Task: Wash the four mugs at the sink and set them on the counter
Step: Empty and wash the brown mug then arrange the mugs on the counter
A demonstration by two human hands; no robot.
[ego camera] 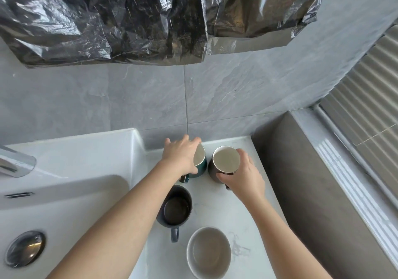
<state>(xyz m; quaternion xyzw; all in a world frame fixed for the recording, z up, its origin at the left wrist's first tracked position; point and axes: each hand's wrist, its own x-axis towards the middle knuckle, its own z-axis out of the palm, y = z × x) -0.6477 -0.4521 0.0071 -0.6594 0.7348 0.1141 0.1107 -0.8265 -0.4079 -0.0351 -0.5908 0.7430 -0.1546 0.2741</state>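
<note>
Head view is looking down on a white counter [217, 201] to the right of a sink [71, 203]. The left hand [180, 156] is reaching to the back of the counter and is gripping a teal mug [202, 166] from above and from the left, its fingers curling over the far rim and its thumb lying on the near side. The right hand [244, 176] is gripping a dark brown mug [225, 162] from the right, thumb on the near wall and fingers wrapping the far side of the rim. Both mugs are standing upright, just beside each other near the grey wall tiles [226, 89]; whether they are touching the counter cannot be told. Nearer the person, under the left forearm, a dark blue mug [175, 208] is sitting with its handle pointing toward the camera, and a white mug [208, 251] is standing just beside it, nearer still. Black plastic bags [129, 20] are hanging overhead.
</note>
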